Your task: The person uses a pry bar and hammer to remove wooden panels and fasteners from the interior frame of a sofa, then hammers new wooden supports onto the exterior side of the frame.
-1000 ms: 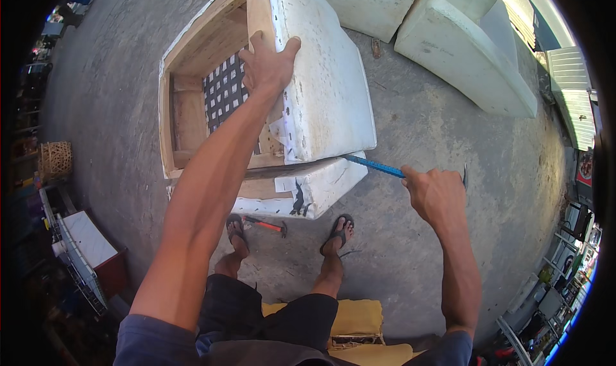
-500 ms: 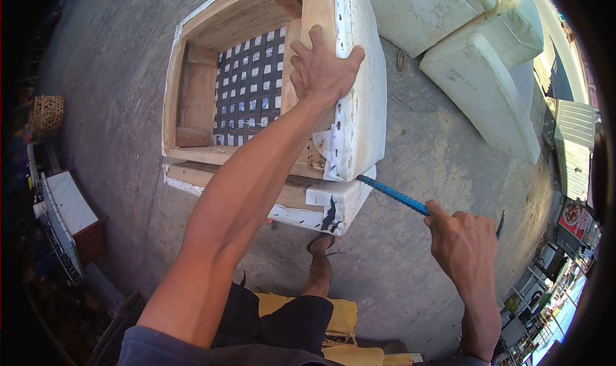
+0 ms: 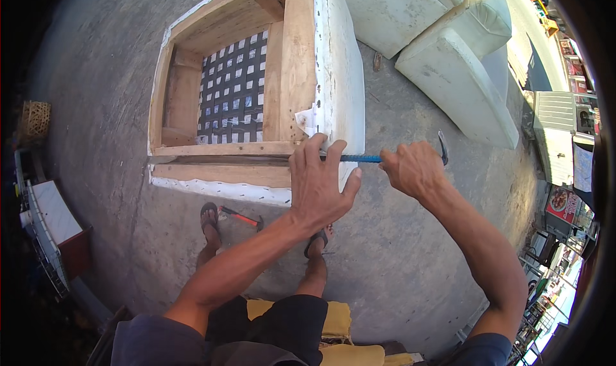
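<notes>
A white upholstered seat frame [image 3: 298,58] of bare wood stands turned over in front of me, its woven black webbing [image 3: 234,87] showing inside. Along its near side runs a narrow gap, beyond which lies a separate white-covered wooden section [image 3: 221,175]. My right hand [image 3: 416,168] is closed round a blue ribbed pry bar [image 3: 360,159], whose curved dark end sticks out past the fist. The bar's other end runs into the gap at the right corner, partly hidden by my left hand [image 3: 319,189]. That hand rests on the corner, fingers spread, holding nothing.
A red-handled hammer [image 3: 240,216] lies on the concrete between my sandalled feet. White cushioned seat pieces [image 3: 449,77] stand at the back right. A woven basket [image 3: 35,119] and a white-topped table [image 3: 54,213] are at the left. Yellow foam [image 3: 337,319] sits beneath me.
My left hand has moved from the frame's top rail down to the near corner. My right hand has shifted left and up, turning the bar nearly level and sliding it deeper into the gap.
</notes>
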Available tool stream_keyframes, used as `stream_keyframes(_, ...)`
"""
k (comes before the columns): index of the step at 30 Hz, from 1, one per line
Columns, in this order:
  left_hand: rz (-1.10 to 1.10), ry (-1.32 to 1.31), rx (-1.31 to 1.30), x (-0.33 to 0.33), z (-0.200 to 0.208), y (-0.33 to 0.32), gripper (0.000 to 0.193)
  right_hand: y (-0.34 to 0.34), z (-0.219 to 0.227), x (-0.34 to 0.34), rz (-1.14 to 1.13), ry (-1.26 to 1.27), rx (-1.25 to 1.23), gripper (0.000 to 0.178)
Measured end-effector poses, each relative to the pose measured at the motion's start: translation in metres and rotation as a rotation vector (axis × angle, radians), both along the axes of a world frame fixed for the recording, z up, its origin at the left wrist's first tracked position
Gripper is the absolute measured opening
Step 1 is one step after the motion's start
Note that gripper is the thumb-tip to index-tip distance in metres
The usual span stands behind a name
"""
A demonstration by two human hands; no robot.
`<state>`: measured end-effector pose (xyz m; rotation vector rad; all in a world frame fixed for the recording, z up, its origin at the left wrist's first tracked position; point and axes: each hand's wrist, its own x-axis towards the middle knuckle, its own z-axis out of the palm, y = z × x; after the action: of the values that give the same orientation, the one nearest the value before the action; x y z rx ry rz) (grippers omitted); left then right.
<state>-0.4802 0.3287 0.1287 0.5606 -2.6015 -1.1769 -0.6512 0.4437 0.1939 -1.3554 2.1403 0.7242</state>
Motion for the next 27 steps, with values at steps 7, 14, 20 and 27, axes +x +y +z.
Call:
stream_keyframes(7, 0.209, 0.063, -0.203, 0.023, -0.020, 0.003, 0.028, 0.018, 0.015, 0.018, 0.346, 0.193, -0.484, 0.028)
stream_keyframes(14, 0.254, -0.039, -0.194, 0.015, -0.025, 0.007, 0.018, 0.010, -0.021, 0.008, -1.466, -0.352, -1.629, 0.024)
stream_keyframes(20, 0.227, -0.041, -0.136, 0.022, -0.023, 0.003, 0.019, -0.016, 0.007, 0.040, -1.258, -0.480, -1.392, 0.012)
stream_keyframes(27, 0.200, -0.002, -0.096, 0.016, -0.021, 0.002, 0.018, -0.019, 0.005, 0.020, -1.530, -0.494, -1.634, 0.011)
